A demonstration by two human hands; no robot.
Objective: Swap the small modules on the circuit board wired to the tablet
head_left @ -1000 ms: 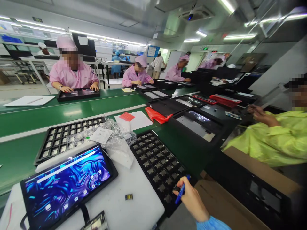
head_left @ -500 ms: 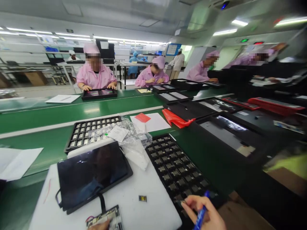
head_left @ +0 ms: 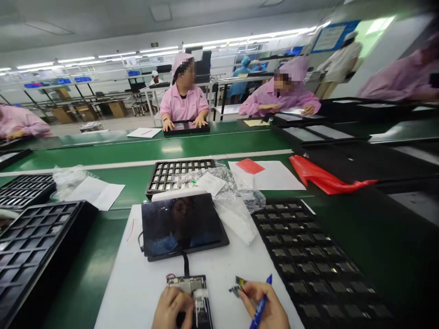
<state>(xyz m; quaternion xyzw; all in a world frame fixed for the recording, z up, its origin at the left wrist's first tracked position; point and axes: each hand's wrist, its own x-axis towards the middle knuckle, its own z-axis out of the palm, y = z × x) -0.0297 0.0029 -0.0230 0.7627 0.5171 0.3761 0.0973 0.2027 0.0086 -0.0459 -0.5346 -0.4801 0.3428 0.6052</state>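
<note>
My left hand [head_left: 169,307] rests with curled fingers on a small circuit board [head_left: 192,294] at the near edge of a white foam mat [head_left: 137,283]. A black cable runs from the board up to a dark-screened tablet [head_left: 181,225] lying on the mat. My right hand [head_left: 265,308] is closed round a blue pen [head_left: 260,307] and pinches a small component [head_left: 239,284] at its fingertips. To the right of that hand lies a black tray of small parts [head_left: 308,256].
Empty black trays [head_left: 30,242] sit at the left. Another parts tray [head_left: 174,172], a plastic bag [head_left: 236,201], papers [head_left: 270,176] and a red bag [head_left: 322,179] lie beyond the tablet. A green conveyor [head_left: 171,148] runs across; people in pink coats work on its far side.
The view swung left and down. The tablet screen went from lit to dark. My left hand came onto the circuit board, and my right hand moved from the parts tray to the mat with a component.
</note>
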